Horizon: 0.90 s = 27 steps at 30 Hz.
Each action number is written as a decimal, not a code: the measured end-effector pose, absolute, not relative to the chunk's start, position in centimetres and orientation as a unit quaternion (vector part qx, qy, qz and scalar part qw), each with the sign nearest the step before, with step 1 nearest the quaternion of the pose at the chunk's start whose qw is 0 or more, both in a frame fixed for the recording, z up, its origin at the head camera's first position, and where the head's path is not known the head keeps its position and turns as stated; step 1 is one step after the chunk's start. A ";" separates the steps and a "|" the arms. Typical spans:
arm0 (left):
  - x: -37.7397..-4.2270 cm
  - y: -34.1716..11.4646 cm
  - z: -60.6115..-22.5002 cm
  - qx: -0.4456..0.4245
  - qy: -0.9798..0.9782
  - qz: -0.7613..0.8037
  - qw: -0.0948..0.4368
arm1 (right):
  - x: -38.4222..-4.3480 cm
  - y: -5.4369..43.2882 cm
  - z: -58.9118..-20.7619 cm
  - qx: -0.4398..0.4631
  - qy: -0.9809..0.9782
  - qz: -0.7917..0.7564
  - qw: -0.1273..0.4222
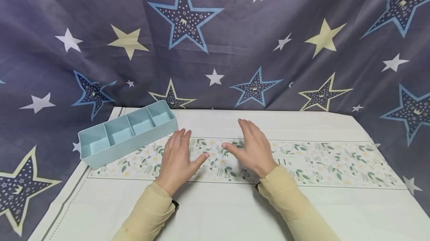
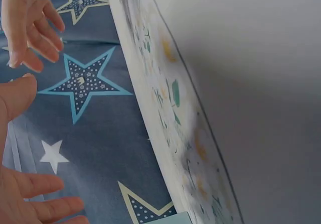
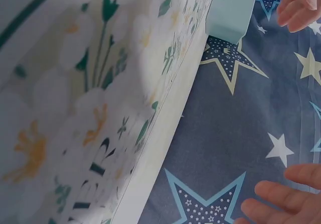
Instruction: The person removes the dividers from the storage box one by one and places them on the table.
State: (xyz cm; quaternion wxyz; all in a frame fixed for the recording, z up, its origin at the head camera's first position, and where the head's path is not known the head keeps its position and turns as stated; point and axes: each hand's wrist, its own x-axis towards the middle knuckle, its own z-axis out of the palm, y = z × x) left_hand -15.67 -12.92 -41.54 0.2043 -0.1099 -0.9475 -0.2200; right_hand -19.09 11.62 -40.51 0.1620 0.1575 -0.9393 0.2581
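In the head view both hands hover over the flowered band of the table cover, thumbs pointing toward each other. My left hand [image 1: 178, 159] has its fingers extended and holds nothing; it is just right of a light blue box [image 1: 131, 142] with four compartments in a row, whose visible insides hold nothing. My right hand [image 1: 252, 149] is also spread with nothing in it, to the right across a gap. The left wrist view shows the left fingers [image 2: 45, 199] apart from any object. In the right wrist view the box [image 3: 231, 13] appears at the top.
The white table cover [image 1: 228, 211] carries a floral strip [image 1: 336, 162] with some lettering. Behind the table hangs a dark blue-grey cloth [image 1: 235, 47] printed with stars. The box stands slantwise at the table's back left.
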 end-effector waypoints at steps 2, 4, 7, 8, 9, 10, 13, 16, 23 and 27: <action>-15.6 -13.1 -41.6 -0.102 -0.948 -0.227 0.201 | -19.2 11.4 -40.5 0.160 -0.938 0.263 0.160; -15.4 -13.2 -41.7 -0.092 -0.948 -0.232 0.197 | -19.4 11.1 -40.4 0.161 -0.936 0.268 0.161; -15.3 -13.6 -41.8 -0.080 -0.947 -0.243 0.194 | -19.6 10.6 -40.2 0.163 -0.934 0.276 0.158; -15.2 -13.7 -41.8 -0.077 -0.946 -0.247 0.193 | -19.7 10.4 -40.2 0.165 -0.933 0.278 0.156; -15.2 -13.8 -41.8 -0.076 -0.946 -0.252 0.191 | -19.7 10.2 -40.1 0.165 -0.933 0.280 0.153; -15.1 -13.9 -41.8 -0.075 -0.945 -0.258 0.189 | -19.8 10.0 -40.1 0.165 -0.934 0.281 0.149; -15.0 -14.2 -41.7 -0.069 -0.942 -0.274 0.180 | -20.0 9.4 -39.9 0.165 -0.935 0.284 0.137; -14.9 -14.5 -41.7 -0.060 -0.942 -0.282 0.173 | -20.2 8.9 -39.9 0.162 -0.937 0.282 0.130; -14.7 -16.2 -41.6 -0.041 -0.940 -0.289 0.178 | -20.6 7.3 -40.1 0.165 -0.934 0.293 0.120; -14.4 -17.3 -41.7 -0.028 -0.941 -0.290 0.173 | -20.8 6.4 -40.3 0.173 -0.933 0.292 0.124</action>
